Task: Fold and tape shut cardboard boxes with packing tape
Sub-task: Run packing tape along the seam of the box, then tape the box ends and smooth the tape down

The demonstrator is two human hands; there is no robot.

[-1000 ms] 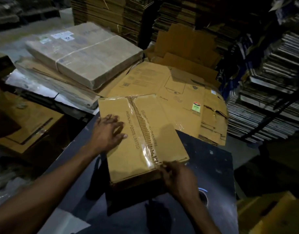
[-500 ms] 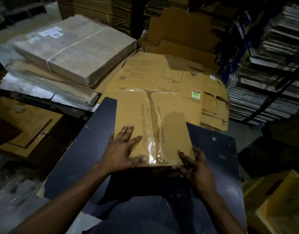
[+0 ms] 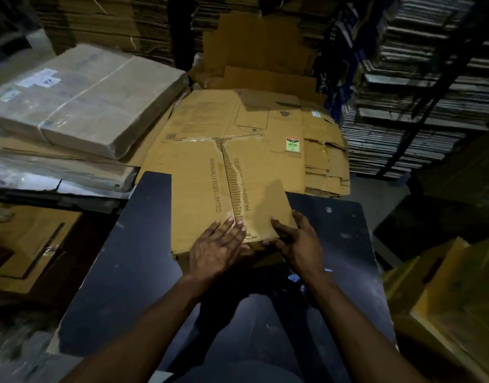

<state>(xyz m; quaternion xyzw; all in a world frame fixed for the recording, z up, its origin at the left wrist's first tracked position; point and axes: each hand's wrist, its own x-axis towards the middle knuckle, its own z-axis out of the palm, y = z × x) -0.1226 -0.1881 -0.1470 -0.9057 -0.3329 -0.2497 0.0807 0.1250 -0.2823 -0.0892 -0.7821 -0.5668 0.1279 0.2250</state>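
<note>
Brown corrugated cardboard box (image 3: 232, 194), flaps closed, lies on the dark surface (image 3: 127, 272); its far end overhangs toward the flattened cartons beyond. A glossy strip of clear tape (image 3: 233, 189) runs along the centre seam from the far edge to the near edge.

Left hand (image 3: 217, 248): fingers straight and together, palm flat on the near end of the seam, pressing. It grips nothing. Right hand (image 3: 298, 244): fingers spread and relaxed, resting on the near right corner with the thumb toward the near edge; it steadies rather than clasps.

Judged step: smoothing the tape end down over the near edge.

Risks:
- The tape end may lift or wrinkle if pressure misses the edge fold.
- The box may slide away on the smooth surface under the push, since it already overhangs.
- Flaps may gap if the seam is pressed unevenly.

Writing: "PATANJALI FOODS LIMITED" printed along both sides of the seam; the right-hand line is partly hidden by glare. Green and red sticker (image 3: 293, 143) on the flattened carton (image 3: 238, 117) beyond, text too small to read.

Far left: wrapped bundle (image 3: 85, 98) with white labels, illegible. Right: stacked board (image 3: 417, 92). Near right: yellow cartons (image 3: 445, 299).
</note>
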